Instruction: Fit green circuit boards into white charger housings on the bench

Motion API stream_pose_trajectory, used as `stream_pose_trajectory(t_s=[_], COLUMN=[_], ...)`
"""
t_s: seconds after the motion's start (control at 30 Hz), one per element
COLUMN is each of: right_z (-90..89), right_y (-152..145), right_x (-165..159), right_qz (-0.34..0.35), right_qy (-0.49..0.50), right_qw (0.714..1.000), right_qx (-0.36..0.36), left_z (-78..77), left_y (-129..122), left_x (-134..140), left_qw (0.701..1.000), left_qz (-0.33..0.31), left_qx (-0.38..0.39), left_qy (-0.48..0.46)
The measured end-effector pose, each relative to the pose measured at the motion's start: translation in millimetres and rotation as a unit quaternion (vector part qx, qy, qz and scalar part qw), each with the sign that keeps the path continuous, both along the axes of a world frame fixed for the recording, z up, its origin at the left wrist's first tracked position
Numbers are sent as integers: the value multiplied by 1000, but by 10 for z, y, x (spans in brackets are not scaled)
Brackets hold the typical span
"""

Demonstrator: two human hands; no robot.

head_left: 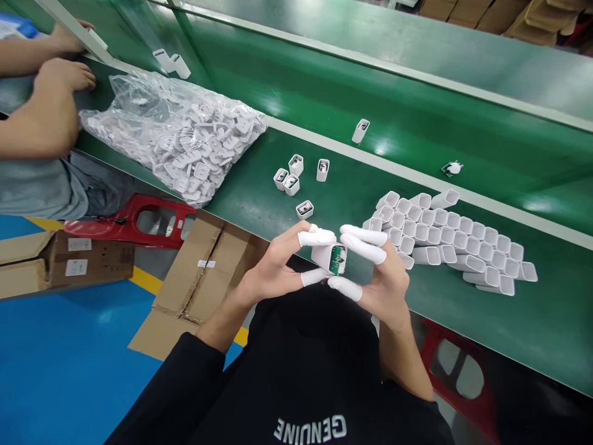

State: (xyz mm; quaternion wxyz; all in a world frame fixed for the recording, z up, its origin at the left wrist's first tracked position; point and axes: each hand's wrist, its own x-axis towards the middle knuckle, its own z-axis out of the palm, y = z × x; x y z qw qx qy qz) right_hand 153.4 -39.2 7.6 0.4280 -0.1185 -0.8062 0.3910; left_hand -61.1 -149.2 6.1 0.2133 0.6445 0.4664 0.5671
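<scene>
A white plastic housing (320, 257) with a green circuit board (338, 260) showing in its mouth is held over the table's near edge. My left hand (282, 259) pinches its closed end between thumb and fingers. At the open end, my right hand (377, 272) has its fingers above and its thumb below, seemingly gripping the rim; the exact contact is hard to make out. White finger cots cover several fingertips on both hands. Just beyond lies a housing with parts inside (304, 210), with several more like it behind, among them an upright one (323, 170).
Many empty white housings (447, 235) lie stacked at the right. A clear bag of small white plastic parts (199, 148) sits at the left, near another person's arms (41, 111). A loose circuit board (451, 168) rests at the back. Red stools (130, 219) and cardboard boxes (199, 272) stand below.
</scene>
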Motion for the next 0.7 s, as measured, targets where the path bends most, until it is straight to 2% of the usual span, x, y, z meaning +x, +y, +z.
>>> stream_pose_trajectory(t_s=[0.1,0.23,0.4,0.47,0.57,0.63,0.7], right_z=[-16,-90,-183,-182,-132,-78,-21], right_y=[-12,-55,-87,-83,-76,-82,-97], right_x=[41,76,9,-15,-16,-11,-19], right_qz=[-31,-22,-63,-65,-21,3,-5], right_qy=[-7,-49,-79,-65,-38,-22,-21], right_qw=[998,995,984,987,998,1000,998], right_qx=[46,89,144,129,41,-22,-55], left_z=[-65,-177,-187,-143,-80,-63,-67], left_y=[-17,-57,-69,-64,-68,-84,-101], left_x=[81,141,139,136,125,110,93], left_qw=[997,988,991,992,989,981,966], left_qz=[33,69,96,112,145,172,194], left_qx=[-37,-68,-51,-36,4,48,85], left_qy=[-55,-117,-76,-50,15,80,151])
